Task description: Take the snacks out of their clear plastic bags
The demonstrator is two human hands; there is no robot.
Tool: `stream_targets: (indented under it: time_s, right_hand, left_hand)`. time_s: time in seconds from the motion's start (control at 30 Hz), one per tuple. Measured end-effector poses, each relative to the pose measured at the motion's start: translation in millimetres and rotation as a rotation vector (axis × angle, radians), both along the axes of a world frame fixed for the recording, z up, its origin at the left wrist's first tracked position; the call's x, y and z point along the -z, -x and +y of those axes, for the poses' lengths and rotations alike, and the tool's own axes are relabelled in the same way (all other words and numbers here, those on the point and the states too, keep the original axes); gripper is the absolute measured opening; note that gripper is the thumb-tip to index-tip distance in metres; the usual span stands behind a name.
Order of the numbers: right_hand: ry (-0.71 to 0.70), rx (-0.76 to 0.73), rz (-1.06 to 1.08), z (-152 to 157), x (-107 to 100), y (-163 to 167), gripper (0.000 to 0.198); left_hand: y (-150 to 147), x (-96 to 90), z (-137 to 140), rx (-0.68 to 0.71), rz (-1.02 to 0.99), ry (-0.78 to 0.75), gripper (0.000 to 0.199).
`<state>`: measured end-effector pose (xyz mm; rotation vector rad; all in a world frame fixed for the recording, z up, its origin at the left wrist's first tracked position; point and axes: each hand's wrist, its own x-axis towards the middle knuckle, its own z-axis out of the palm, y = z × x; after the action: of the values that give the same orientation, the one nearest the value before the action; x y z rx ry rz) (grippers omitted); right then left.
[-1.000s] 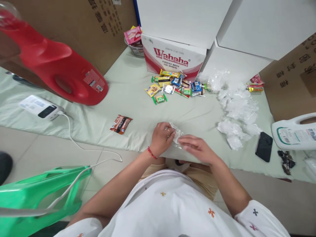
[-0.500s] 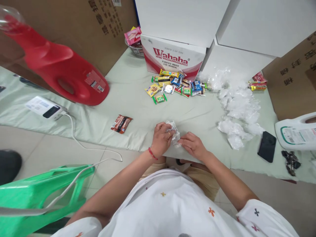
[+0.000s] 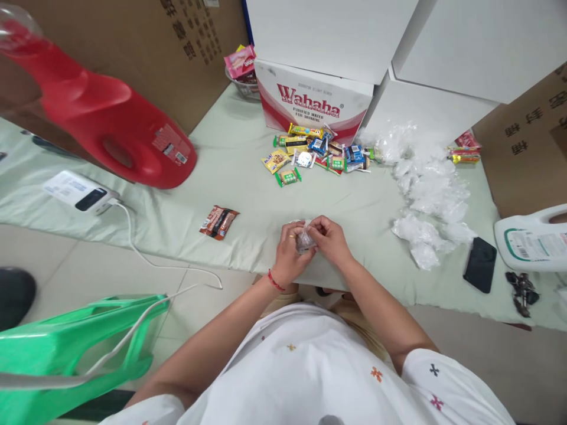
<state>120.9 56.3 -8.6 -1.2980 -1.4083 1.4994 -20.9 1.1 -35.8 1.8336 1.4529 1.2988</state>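
Note:
A crumpled clear plastic bag (image 3: pixel 305 239) is between my hands, close to the table's front edge. My left hand (image 3: pixel 290 251) is wrapped round it from the left, with a ring and a red bracelet showing. On its other side my right hand (image 3: pixel 328 237) pinches the bag's upper right part. Whether anything lies inside the bag is hard to make out. To the left, a brown-wrapped snack (image 3: pixel 219 222) lies flat on the cloth. Farther back, several small wrapped snacks (image 3: pixel 316 150) form a loose pile.
Behind the pile stands a Wahaha carton (image 3: pixel 312 97). Crumpled clear bags (image 3: pixel 429 189), a black phone (image 3: pixel 480 264), keys (image 3: pixel 522 292) and a white bottle (image 3: pixel 534 239) are on the right. On the left are a red jug (image 3: pixel 119 127), a white device (image 3: pixel 80 192) and its cable.
My right hand has moved up and left to the bag's top, closer to my left hand. The bag is more tightly gathered and less of it shows.

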Motion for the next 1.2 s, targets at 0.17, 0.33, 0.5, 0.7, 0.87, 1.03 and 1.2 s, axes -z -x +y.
stream_targets:
  time_s: [0.17, 0.33, 0.5, 0.7, 0.87, 1.03, 1.2]
  right_hand:
    - [0.008, 0.127, -0.035, 6, 4, 0, 0.031]
    - [0.281, 0.087, 0.090, 7, 8, -4, 0.054]
    - [0.274, 0.083, 0.264, -3, 14, 2, 0.054]
    - [0.361, 0.172, 0.454, -23, 8, -11, 0.063]
    - [0.596, 0.106, 0.585, -36, -14, -34, 0.069]
    - [0.464, 0.190, 0.598, -55, -28, -58, 0.048]
    - [0.252, 0.470, 0.386, -61, -38, -131, 0.060]
  left_hand:
    - [-2, 14.2, 9, -0.274, -0.189, 0.085, 0.047]
    - [14, 10.2, 21, -0.374, 0.061, 0.290, 0.034]
    - [20, -4.0, 30, -0.191, -0.153, 0.456, 0.028]
    - [15, -20.7, 19, -0.270, -0.378, 0.283, 0.052]
    - [-3, -25.8, 4, 0.051, 0.078, -0.244, 0.029]
    - [-30, -26.4, -1, 0.481, 0.250, -0.526, 0.041]
    - [-35, -30.0, -7, 0.435, 0.236, -0.436, 0.043]
